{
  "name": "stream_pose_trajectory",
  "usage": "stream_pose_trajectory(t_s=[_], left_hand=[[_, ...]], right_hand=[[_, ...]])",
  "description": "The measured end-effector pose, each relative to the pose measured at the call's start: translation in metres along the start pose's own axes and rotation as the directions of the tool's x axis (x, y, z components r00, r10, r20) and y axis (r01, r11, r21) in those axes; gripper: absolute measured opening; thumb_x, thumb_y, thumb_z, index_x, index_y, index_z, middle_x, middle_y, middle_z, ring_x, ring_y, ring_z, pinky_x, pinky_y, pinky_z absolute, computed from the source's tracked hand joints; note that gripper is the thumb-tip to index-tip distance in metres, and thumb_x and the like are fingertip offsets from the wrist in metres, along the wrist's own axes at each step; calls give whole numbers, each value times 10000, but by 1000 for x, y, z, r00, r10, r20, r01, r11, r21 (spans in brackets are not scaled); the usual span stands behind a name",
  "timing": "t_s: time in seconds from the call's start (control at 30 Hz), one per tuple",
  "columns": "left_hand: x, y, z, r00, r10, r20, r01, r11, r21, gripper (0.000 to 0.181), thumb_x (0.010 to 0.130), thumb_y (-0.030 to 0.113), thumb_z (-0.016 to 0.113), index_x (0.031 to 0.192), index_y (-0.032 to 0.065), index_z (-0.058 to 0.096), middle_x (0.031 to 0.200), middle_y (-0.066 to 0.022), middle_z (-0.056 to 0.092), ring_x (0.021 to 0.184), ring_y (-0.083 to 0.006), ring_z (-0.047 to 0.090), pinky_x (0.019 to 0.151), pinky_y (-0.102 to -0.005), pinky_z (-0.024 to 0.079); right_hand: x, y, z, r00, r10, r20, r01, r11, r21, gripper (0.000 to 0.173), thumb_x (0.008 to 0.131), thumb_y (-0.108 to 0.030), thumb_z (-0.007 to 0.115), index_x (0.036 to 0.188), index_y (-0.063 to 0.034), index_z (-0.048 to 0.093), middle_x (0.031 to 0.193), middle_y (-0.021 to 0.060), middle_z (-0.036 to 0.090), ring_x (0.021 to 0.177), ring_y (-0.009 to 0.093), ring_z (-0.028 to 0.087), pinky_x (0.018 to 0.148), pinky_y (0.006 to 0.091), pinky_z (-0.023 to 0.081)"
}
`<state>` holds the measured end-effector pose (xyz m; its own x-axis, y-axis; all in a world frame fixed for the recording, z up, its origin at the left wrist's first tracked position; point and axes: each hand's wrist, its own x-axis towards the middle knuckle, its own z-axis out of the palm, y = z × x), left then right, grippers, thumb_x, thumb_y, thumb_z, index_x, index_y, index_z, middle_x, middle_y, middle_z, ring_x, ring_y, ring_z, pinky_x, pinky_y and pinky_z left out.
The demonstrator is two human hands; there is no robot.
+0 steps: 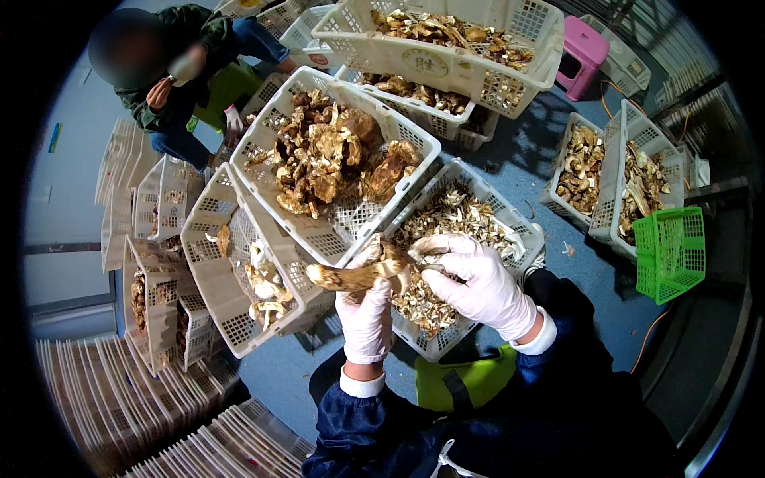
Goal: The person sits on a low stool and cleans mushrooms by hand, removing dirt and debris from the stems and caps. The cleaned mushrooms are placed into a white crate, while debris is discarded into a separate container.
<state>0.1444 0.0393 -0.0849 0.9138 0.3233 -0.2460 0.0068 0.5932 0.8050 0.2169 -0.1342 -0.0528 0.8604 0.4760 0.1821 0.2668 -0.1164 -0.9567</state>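
Note:
Gloved in white, my left hand [366, 322] grips a brown, thick-stemmed mushroom [346, 278], its stem pointing left. My right hand [484, 290], also gloved, is just right of the mushroom's cap end. Its thumb and fingers pinch a small grey object [441, 269], mostly hidden, which I cannot identify. Below both hands stands a white plastic crate [533, 239] of mushroom trimmings [460, 209]. Beyond it, a tilted crate [394, 119] holds a heap of whole brown mushrooms [326, 155]. To the left, another tilted crate [206, 284] contains a few pale mushroom pieces [263, 281].
A co-worker [179, 77] sits at upper left. Stacked crates [137, 388] fill the lower left. More mushroom crates [412, 60] stand at the back, others [603, 173] at right. A green basket [669, 254], pink stool [583, 51] and orange cable [651, 334] are also at right.

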Motion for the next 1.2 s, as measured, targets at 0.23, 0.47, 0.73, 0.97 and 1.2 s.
stream_pose_trajectory(t_s=[0.23, 0.47, 0.73, 0.97, 1.2], left_hand=[[-2, -4, 7, 877, 435, 205, -453, 602, 657, 473, 764, -58, 741, 1208, 46, 618, 1309, -132, 544, 1192, -251, 550, 1010, -374, 467], [-4, -5, 11, 707, 547, 448, -648, 247, 721, 469, 702, -42, 786, 1143, 73, 676, 1343, -151, 513, 1240, -322, 516, 1042, -408, 441], [-3, -9, 8, 683, 548, 483, -694, 278, 665, 424, 783, -58, 714, 1160, 131, 670, 1347, -155, 500, 1235, -332, 517, 1032, -431, 450], [-3, 3, 14, 743, 503, 442, -602, 212, 770, 481, 744, -21, 764, 1196, 70, 627, 1308, -133, 534, 1208, -255, 542, 1022, -364, 456], [-10, 0, -5, 998, -15, 65, 10, 997, 78, 466, 823, 8, 724, 1245, 11, 527, 1183, -79, 618, 1038, -156, 602, 897, -318, 511]], right_hand=[[1, -5, -1, 981, -193, 12, 194, 975, -109, 109, 827, -77, 685, 912, -8, 687, 1087, 162, 651, 989, 325, 628, 854, 387, 512], [0, -6, 4, 956, -293, -28, 265, 897, -354, 103, 799, -64, 685, 857, 16, 657, 1011, 186, 650, 901, 344, 631, 783, 405, 527], [-4, -6, 3, 962, -265, -59, 231, 914, -334, 91, 827, -53, 658, 852, 35, 651, 978, 207, 654, 859, 350, 645, 762, 404, 538], [-6, -18, -1, 994, -32, -106, 19, 993, -117, 86, 827, -13, 663, 882, 53, 665, 955, 195, 682, 860, 288, 671, 764, 337, 548], [-7, -3, 1, 954, 283, -101, -244, 925, 289, 151, 851, -27, 658, 975, 17, 730, 969, 130, 716, 834, 156, 669, 759, 274, 520]])
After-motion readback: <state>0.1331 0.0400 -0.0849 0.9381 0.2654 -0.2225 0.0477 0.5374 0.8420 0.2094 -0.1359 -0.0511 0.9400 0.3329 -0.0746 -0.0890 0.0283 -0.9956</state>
